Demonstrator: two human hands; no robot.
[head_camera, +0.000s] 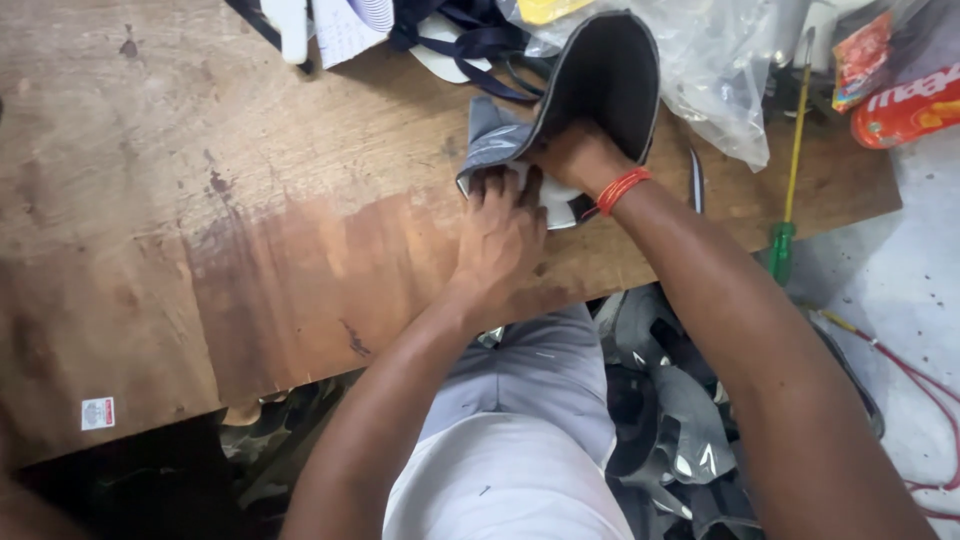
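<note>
From the head camera, a grey and black shoe upper (590, 90) lies near the far edge of a worn wooden table (200, 250), its dark lining turned up and open toward the camera, its pale grey outer fabric bunched at the near left. The left hand (500, 230) presses down flat on that grey fold, fingers curled over its edge and pinning it to the wood. The right hand (575, 155), an orange thread band (622, 188) at the wrist, is tucked against the base of the dark panel; its fingers are mostly hidden, so it probably grips the seam, though I cannot tell for sure. The piece looks light, soft and floppy, with a firmer edge binding, so the bound rim seems the surest place to hold. A crumpled clear plastic bag (710, 70) lies just behind it, a green-handled screwdriver (790, 170) well to the right, and more cut grey pieces (680, 400) are heaped below the table edge.
</note>
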